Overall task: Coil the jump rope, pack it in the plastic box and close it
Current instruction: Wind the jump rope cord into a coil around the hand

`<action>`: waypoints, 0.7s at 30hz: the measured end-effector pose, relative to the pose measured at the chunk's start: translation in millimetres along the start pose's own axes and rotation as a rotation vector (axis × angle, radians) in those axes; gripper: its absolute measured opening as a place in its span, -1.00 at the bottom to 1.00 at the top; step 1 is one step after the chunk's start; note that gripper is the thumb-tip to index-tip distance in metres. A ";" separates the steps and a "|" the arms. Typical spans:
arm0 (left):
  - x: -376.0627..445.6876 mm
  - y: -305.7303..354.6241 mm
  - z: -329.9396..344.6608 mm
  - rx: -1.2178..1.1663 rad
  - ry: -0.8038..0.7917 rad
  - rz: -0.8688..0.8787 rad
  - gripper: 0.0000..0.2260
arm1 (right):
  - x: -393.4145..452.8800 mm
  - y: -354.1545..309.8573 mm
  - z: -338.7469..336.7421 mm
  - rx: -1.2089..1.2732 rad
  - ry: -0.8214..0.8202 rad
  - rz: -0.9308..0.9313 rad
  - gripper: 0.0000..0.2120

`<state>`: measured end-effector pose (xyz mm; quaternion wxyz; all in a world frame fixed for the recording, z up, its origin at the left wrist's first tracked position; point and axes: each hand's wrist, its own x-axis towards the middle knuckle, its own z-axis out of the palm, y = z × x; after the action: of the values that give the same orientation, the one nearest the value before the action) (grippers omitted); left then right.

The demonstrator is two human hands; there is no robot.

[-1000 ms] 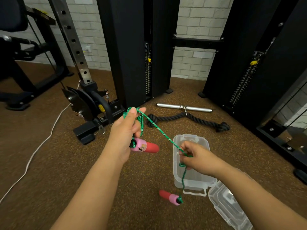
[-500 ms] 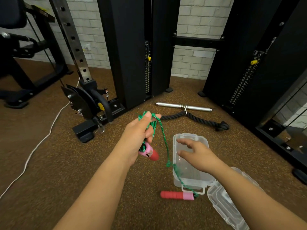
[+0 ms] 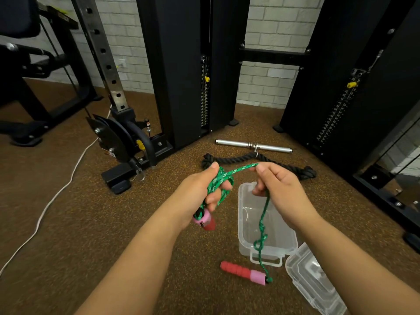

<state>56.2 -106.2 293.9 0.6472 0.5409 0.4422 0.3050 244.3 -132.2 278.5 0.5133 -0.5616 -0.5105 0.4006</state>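
Clear box lid (image 3: 316,283) lay on floor (image 3: 68,223) at lower right. Second red-and-pink handle (image 3: 243,272) lay on floor just before open plastic box (image 3: 266,221); green jump rope (image 3: 262,226) rose from it across box front to right hand (image 3: 279,189). Rope was pinched between right thumb and fingers above box. Left hand (image 3: 202,192) was closed round several rope coils, first handle (image 3: 204,220) hanging below fist. Short rope span was stretched between hands. Beyond: black tricep rope (image 3: 236,159), chrome bar (image 3: 252,146), cable machine (image 3: 181,64).
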 end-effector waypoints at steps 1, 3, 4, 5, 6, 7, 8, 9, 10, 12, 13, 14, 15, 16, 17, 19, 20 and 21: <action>0.1 0.2 3.1 -0.061 -0.018 -0.017 -0.55 | 0.4 2.6 1.4 -0.053 0.029 0.002 -0.77; 1.7 1.1 9.3 -0.228 -0.046 -0.037 -0.58 | -1.9 10.7 8.9 -0.177 0.000 0.039 -0.75; 2.8 1.6 11.1 -0.313 -0.059 -0.034 -0.57 | -4.2 14.8 13.7 -0.237 -0.046 0.055 -0.74; 3.6 1.7 11.5 -0.389 -0.074 -0.025 -0.53 | -6.7 19.4 18.2 -0.289 -0.099 0.059 -0.71; 4.1 2.0 10.7 -0.454 -0.099 -0.015 -0.47 | -9.4 23.3 22.1 -0.329 -0.146 0.055 -0.67; 4.1 2.2 9.1 -0.515 -0.132 -0.010 -0.41 | -12.1 26.8 25.2 -0.364 -0.183 0.048 -0.62; 3.7 2.4 7.3 -0.572 -0.170 -0.011 -0.35 | -14.4 29.8 27.1 -0.391 -0.217 0.048 -0.61; 2.8 2.9 5.7 -0.625 -0.208 -0.013 -0.30 | -16.4 30.8 28.3 -0.417 -0.247 0.048 -0.65; 2.3 3.4 4.5 -0.666 -0.237 -0.010 -0.27 | -17.5 31.5 28.5 -0.456 -0.276 0.042 -0.71; 1.4 4.7 5.0 -0.685 -0.251 0.009 -0.23 | -18.6 32.0 28.5 -0.571 -0.314 -0.002 -0.75; 1.2 5.1 6.2 -0.664 -0.238 0.020 -0.24 | -19.0 31.8 28.6 -0.625 -0.324 -0.032 -0.75; 1.2 5.4 7.6 -0.634 -0.221 0.030 -0.25 | -19.8 30.8 28.4 -0.671 -0.330 -0.067 -0.75; 1.3 5.3 8.9 -0.595 -0.204 0.040 -0.28 | -21.0 29.8 28.2 -0.708 -0.336 -0.115 -0.75; 1.5 5.0 9.7 -0.554 -0.193 0.048 -0.32 | -22.5 27.7 27.9 -0.731 -0.345 -0.166 -0.75; 1.9 4.3 9.8 -0.511 -0.185 0.050 -0.35 | -24.1 25.6 27.5 -0.744 -0.356 -0.216 -0.76; 1.9 3.8 8.2 -0.392 -0.161 0.051 -0.37 | -26.2 19.7 26.7 -0.755 -0.372 -0.296 -0.78; 2.2 3.4 6.8 -0.325 -0.141 0.049 -0.37 | -26.5 16.5 26.1 -0.764 -0.371 -0.325 -0.78; 3.5 2.0 5.4 -0.265 -0.120 0.046 -0.35 | -26.9 12.7 25.0 -0.771 -0.365 -0.347 -0.78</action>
<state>62.8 -105.0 295.0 0.7310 0.4779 0.3462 0.3427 217.8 -153.8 260.1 0.2283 -0.5381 -0.7907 0.1820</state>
